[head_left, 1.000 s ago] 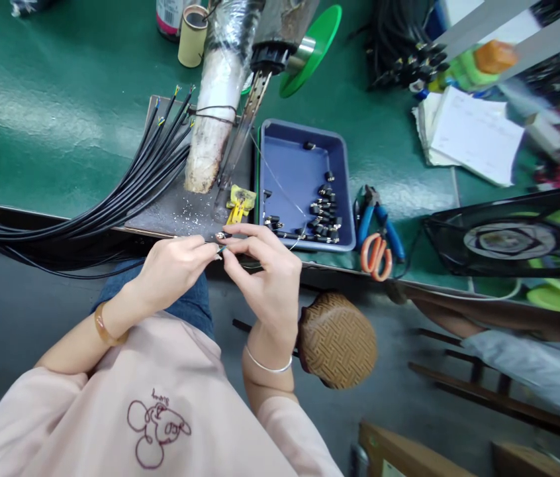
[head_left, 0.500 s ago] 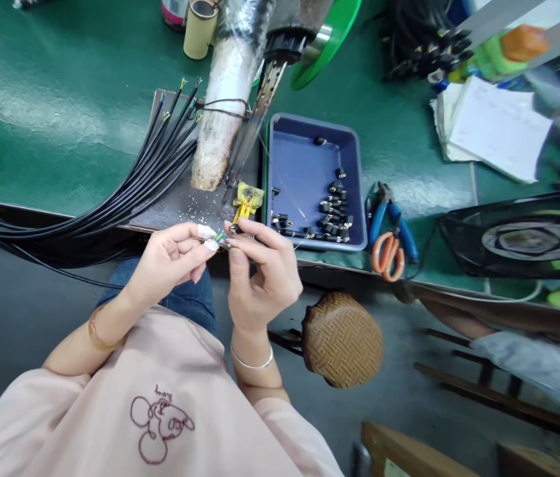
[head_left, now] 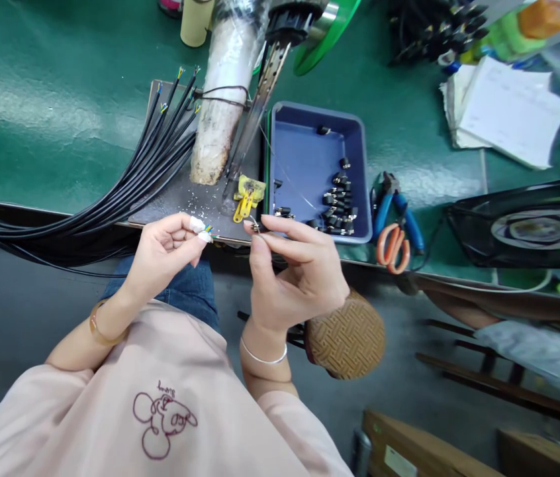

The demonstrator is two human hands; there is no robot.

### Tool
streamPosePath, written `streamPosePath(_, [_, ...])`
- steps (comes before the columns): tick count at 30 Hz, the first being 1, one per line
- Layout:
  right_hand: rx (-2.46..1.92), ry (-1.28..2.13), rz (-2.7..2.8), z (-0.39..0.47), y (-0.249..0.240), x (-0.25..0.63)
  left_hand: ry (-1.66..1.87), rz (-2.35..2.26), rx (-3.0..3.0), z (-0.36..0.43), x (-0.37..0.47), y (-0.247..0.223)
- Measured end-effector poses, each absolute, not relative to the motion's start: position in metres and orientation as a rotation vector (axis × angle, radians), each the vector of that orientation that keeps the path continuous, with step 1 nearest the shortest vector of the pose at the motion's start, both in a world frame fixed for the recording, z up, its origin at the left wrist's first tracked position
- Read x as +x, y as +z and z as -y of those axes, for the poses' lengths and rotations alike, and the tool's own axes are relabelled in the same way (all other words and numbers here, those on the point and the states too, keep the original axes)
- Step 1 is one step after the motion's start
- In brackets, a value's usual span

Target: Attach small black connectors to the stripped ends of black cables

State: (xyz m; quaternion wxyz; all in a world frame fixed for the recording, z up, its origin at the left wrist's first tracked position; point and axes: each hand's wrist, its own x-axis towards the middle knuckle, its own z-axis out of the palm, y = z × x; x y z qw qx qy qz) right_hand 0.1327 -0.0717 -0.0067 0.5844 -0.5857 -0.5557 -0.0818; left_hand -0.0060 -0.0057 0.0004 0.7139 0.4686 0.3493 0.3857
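My left hand (head_left: pixel 173 248), with white covers on thumb and forefinger tips, pinches thin coloured wires (head_left: pixel 209 229) at a cable end. The rest of that cable is hidden by the hand. To its right, apart from the wires, my right hand (head_left: pixel 297 271) holds a small metallic connector (head_left: pixel 255 226) between thumb and fingers. Just beyond the connector lies a yellow clip (head_left: pixel 245 204) by a yellow pad. Above it slants a perforated metal shaft (head_left: pixel 263 99), like a soldering iron's. Black cables (head_left: pixel 126 199) with stripped coloured ends lie at the left.
A blue tray (head_left: pixel 363 165) with several black connectors (head_left: pixel 340 199) stands right of the shaft. Blue-handled pliers (head_left: pixel 406 218) and orange-handled cutters (head_left: pixel 393 248) lie beside it. A plastic-wrapped tube (head_left: pixel 218 126) reaches down over the dark board. Below is a woven-patterned stool (head_left: pixel 352 338).
My right hand has moved right, away from the wires, with the connector in its fingers. My left hand has shifted slightly left and still pinches the wires.
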Motion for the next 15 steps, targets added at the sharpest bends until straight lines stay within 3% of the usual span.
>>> streamPosePath(15, [-1.329, 0.051, 1.316, 0.0749, -0.0071, 0.13, 0.897, -0.788, 1.083, 0.0037, -0.0034, 0.0023])
